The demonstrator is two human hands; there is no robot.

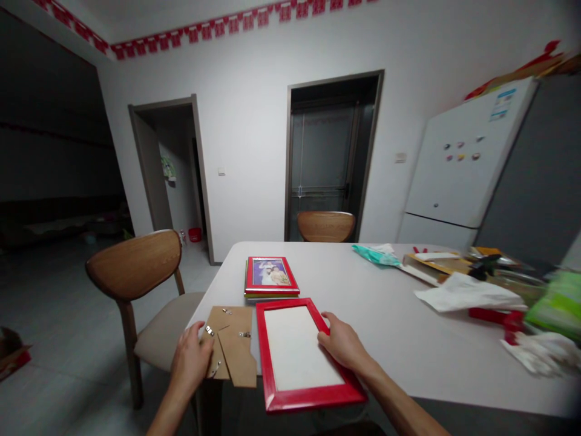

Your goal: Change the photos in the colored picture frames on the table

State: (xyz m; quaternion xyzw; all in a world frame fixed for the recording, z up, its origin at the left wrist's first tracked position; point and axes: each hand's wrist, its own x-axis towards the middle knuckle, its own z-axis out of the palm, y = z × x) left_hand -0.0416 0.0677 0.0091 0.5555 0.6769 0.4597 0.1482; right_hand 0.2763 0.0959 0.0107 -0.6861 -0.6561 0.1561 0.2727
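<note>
My right hand [341, 343] is closed on the right side of a red picture frame [313, 396], its thumb over the border. The frame surrounds a plain white panel [293, 348] and is tilted at the near table edge. At the left, my left hand [189, 357] rests by the left edge of a brown backing board [238, 357], fingers bent and apart. The board has metal clips and a stand flap, and lies left of the red frame. Behind them, a red frame with a photo [272, 274] tops a small stack of frames.
The white table [385, 339] holds a teal plastic bag [376, 255], white paper [467, 292], a green package [556, 306] and white gloves [542, 351] at the right. A wooden chair [140, 272] stands left; another chair [325, 226] is behind the table. A fridge [463, 163] stands back right.
</note>
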